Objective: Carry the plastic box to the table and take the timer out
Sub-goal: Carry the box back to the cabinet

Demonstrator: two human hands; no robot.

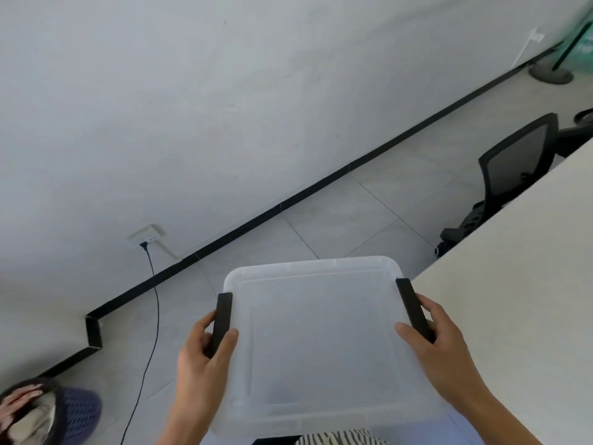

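I hold a translucent plastic box (321,329) with a frosted lid in front of me, above the tiled floor. My left hand (205,351) grips the black latch on its left side. On the right side, my right hand (439,345) grips the matching black latch, thumb resting on the lid. A pale table (519,284) begins just right of the box, its corner near the box's far right edge. The timer is not visible; the lid hides the contents apart from a faint dark shadow near the front.
A black mesh office chair (510,175) stands at the table's far side. A black cable (150,332) runs from a wall socket (147,234) down across the floor. A blue basket (77,412) and another person's hand (16,403) are at the lower left.
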